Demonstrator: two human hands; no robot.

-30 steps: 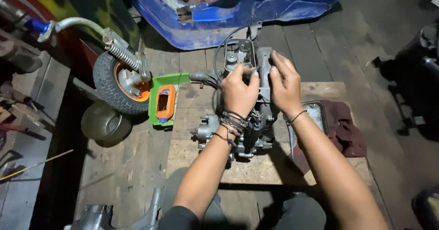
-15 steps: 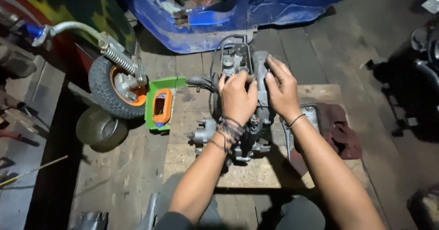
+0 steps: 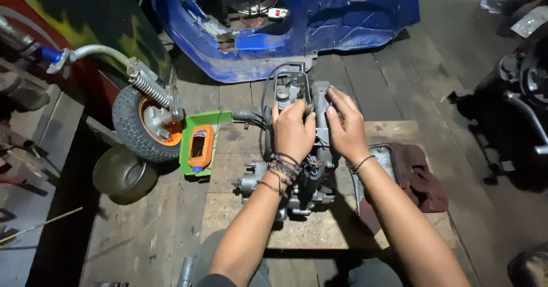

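Note:
A grey metal engine with black hoses stands on a wooden board on the plank floor. My left hand, with dark string bracelets at the wrist, rests on top of the engine, fingers curled over its upper part. My right hand lies beside it on the engine's right side, fingers pressed against the upper casing. What the fingertips grip is hidden by the hands themselves.
A green tray with an orange container sits left of the board. A small wheel with a spring fork and a round metal bowl lie further left. A blue scooter body stands behind. A dark red rag lies right.
The view has shifted slightly. Both hands stay on top of the engine with only small finger movements.

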